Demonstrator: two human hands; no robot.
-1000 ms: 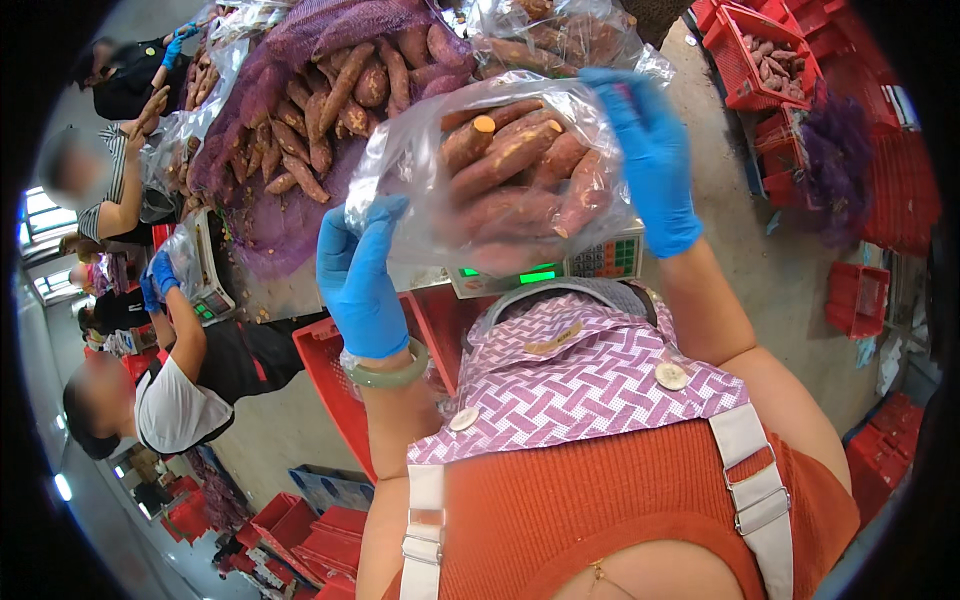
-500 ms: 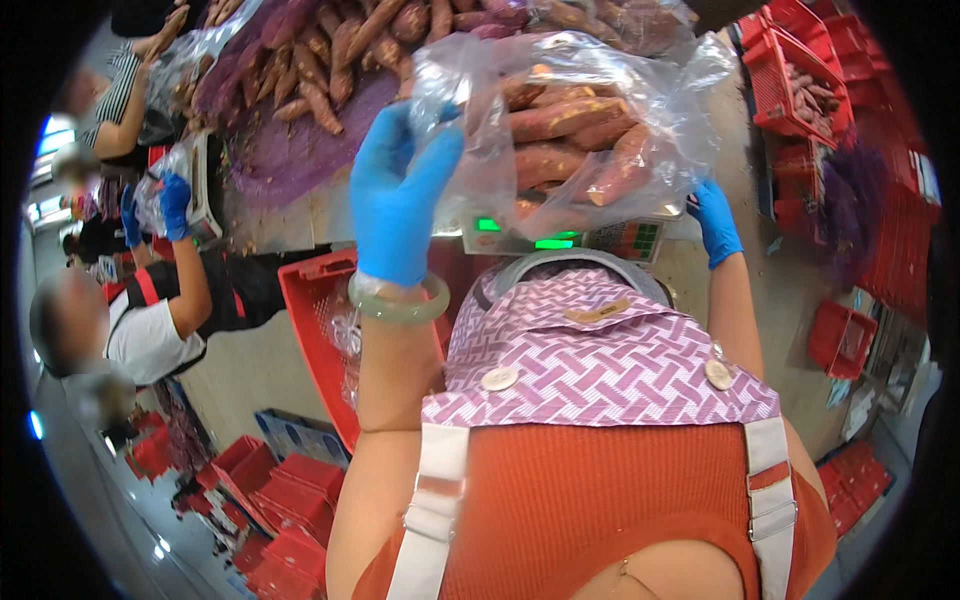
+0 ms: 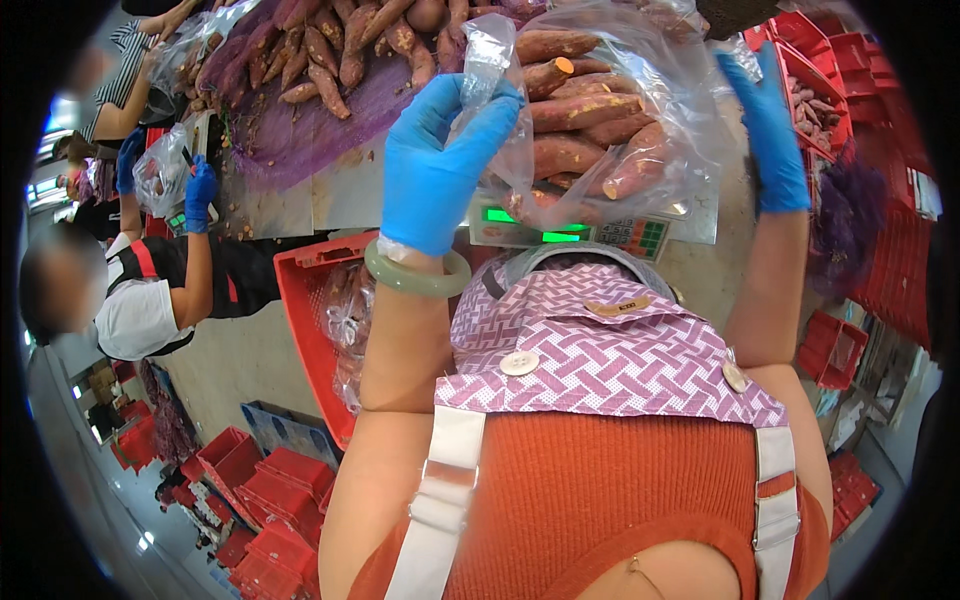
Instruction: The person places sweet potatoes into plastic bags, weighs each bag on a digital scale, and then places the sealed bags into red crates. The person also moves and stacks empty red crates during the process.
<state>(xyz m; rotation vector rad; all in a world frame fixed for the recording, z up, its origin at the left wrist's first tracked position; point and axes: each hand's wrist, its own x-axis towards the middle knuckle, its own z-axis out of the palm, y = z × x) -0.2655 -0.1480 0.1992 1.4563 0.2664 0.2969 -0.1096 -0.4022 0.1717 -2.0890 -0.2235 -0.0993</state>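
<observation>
A clear plastic bag (image 3: 690, 150) full of sweet potatoes (image 3: 585, 115) lies on a digital scale (image 3: 640, 238) with green lit displays. My left hand (image 3: 435, 165), in a blue glove, is closed on the bunched edge of the bag at its left side. One sweet potato near the top shows a cut orange end. To the right of the bag, my right hand (image 3: 768, 135), also gloved in blue, is raised with its fingers stretched out. Nothing shows in it.
Loose sweet potatoes (image 3: 350, 55) are heaped on purple netting (image 3: 300, 155) at the far left. By my left forearm stands a red crate (image 3: 310, 300) holding bagged produce. More red crates (image 3: 825, 75) are at the right. A co-worker (image 3: 150, 310) handles another bag at the left.
My right hand has risen from beside the scale to the bag's upper right, fingers extended. My left hand has shifted right, still gripping the bag. The bag's mouth shows more of the sweet potatoes.
</observation>
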